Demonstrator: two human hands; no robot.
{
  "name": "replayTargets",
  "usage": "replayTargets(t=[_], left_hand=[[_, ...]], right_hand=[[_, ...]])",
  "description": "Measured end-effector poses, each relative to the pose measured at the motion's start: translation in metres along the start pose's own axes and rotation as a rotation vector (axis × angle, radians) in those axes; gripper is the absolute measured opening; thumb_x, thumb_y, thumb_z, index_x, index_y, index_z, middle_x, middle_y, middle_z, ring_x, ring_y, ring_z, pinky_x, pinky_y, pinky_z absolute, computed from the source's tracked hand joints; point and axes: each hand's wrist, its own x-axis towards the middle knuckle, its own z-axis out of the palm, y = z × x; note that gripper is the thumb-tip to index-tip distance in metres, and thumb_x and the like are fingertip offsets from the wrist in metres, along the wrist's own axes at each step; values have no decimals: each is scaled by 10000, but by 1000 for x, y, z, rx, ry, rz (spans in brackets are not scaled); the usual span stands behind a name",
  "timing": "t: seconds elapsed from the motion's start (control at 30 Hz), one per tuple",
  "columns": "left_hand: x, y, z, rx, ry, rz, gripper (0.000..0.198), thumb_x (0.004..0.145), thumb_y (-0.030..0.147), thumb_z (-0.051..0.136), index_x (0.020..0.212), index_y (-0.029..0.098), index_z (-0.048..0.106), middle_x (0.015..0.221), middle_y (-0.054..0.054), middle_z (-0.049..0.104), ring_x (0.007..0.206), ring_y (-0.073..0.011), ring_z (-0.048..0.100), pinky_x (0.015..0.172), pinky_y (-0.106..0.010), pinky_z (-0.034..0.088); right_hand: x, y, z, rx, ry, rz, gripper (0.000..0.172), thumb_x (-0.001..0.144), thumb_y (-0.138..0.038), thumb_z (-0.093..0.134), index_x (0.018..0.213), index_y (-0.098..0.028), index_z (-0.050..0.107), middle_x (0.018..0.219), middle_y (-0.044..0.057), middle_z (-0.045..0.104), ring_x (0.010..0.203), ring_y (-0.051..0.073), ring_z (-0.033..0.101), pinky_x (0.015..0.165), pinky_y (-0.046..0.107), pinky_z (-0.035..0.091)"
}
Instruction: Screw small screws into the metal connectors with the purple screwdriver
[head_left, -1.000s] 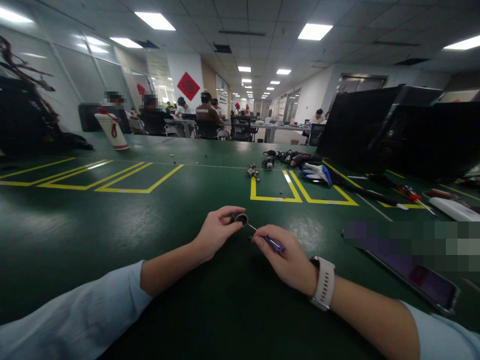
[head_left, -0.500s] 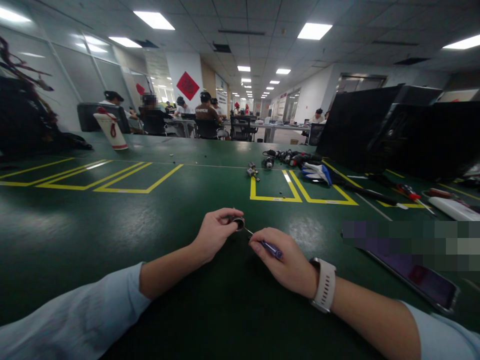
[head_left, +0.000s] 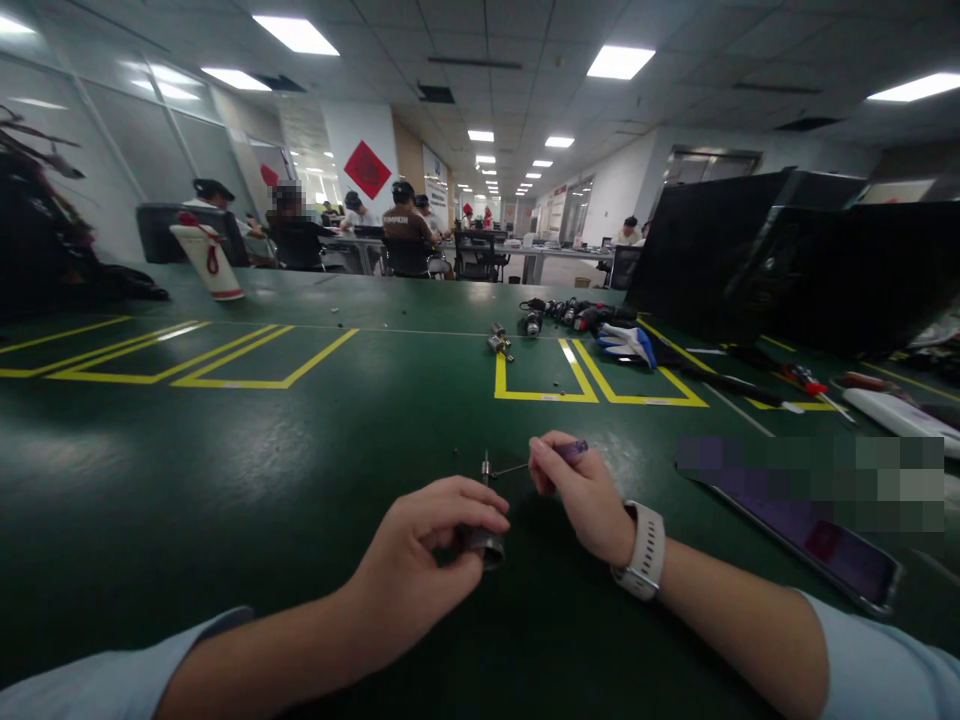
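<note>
My left hand (head_left: 431, 560) is closed around a hollow metal cylinder (head_left: 489, 548), its open end facing toward me. A thin metal shaft with a small collar (head_left: 486, 467) sticks up beyond my fingers; whether it belongs to the cylinder I cannot tell. My right hand (head_left: 574, 490) grips a screwdriver with a purple handle (head_left: 574, 450). The screwdriver's thin blade points left, with its tip at or very close to the shaft. Both hands are just above the green tabletop (head_left: 360, 440).
Farther back lie small metal parts (head_left: 499, 342), a pile of dark metal pieces (head_left: 555, 313) and a blue-and-white glove (head_left: 626, 345). On the right are a phone (head_left: 825, 550), a red-handled screwdriver (head_left: 806, 378) and dark monitors (head_left: 712, 240). A paper cup (head_left: 210, 258) stands back left.
My left hand has come nearer to me and turned the metal cylinder, so the shaft now shows. My right hand has moved slightly up and right, with the screwdriver now pointing left.
</note>
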Motion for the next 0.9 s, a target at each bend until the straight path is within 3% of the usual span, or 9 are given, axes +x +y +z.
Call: replayTargets(t=[0.1, 0.23, 0.33, 0.47, 0.6, 0.7, 0.8, 0.9], left_hand=[[-7, 0, 4, 31, -85, 40, 350, 592, 25, 528, 809, 224, 718, 945, -71, 658, 820, -198, 633, 633, -250, 532], [-10, -2, 7, 21, -111, 30, 376, 583, 13, 510, 810, 228, 719, 942, -69, 657, 791, -187, 636, 617, -241, 525], [-9, 0, 7, -18, -93, -10, 356, 577, 15, 522, 785, 222, 723, 934, -69, 662, 808, -195, 635, 626, -241, 529], [-6, 5, 4, -176, 4, -158, 303, 623, 74, 593, 863, 218, 707, 1046, -60, 646, 925, -215, 618, 763, -285, 528], [0, 8, -1, -329, 115, -310, 406, 663, 153, 648, 1062, 228, 629, 1053, -52, 658, 968, -214, 606, 829, -320, 511], [6, 6, -3, -375, 224, -348, 380, 664, 180, 665, 1042, 206, 633, 1077, -53, 650, 997, -225, 591, 830, -332, 509], [9, 3, -4, -376, 269, -381, 377, 648, 170, 672, 1022, 191, 640, 1052, -55, 659, 962, -220, 605, 833, -343, 502], [10, 1, -4, -347, 258, -401, 397, 635, 155, 682, 1027, 194, 639, 1019, -49, 672, 926, -203, 619, 848, -331, 486]], right_hand=[[0, 2, 1, -41, -6, -3, 317, 852, -407, 450, 642, -175, 502, 528, -38, 450, 511, 101, 436, 521, 241, 354], [0, 6, 2, -84, -19, 10, 317, 852, -417, 446, 652, -178, 504, 527, -37, 451, 509, 100, 434, 510, 237, 354], [1, 1, 1, -115, -7, 10, 331, 847, -417, 450, 625, -178, 502, 510, -35, 454, 490, 99, 436, 496, 237, 353], [1, -9, -2, -107, 5, 87, 377, 826, -430, 474, 546, -177, 473, 428, -49, 412, 413, 87, 397, 438, 230, 317], [2, -8, 0, 124, 22, 219, 337, 794, -421, 520, 571, -171, 489, 428, -49, 435, 408, 83, 403, 424, 218, 299], [4, -8, 1, 431, 68, 295, 309, 768, -395, 549, 564, -177, 470, 399, -64, 394, 385, 76, 357, 416, 218, 280], [4, -17, -2, 636, 89, 219, 316, 775, -374, 532, 535, -189, 441, 376, -79, 331, 373, 74, 301, 437, 231, 307], [-2, -27, -5, 595, 58, 47, 287, 799, -356, 508, 565, -195, 470, 428, -60, 385, 414, 88, 361, 466, 246, 340]])
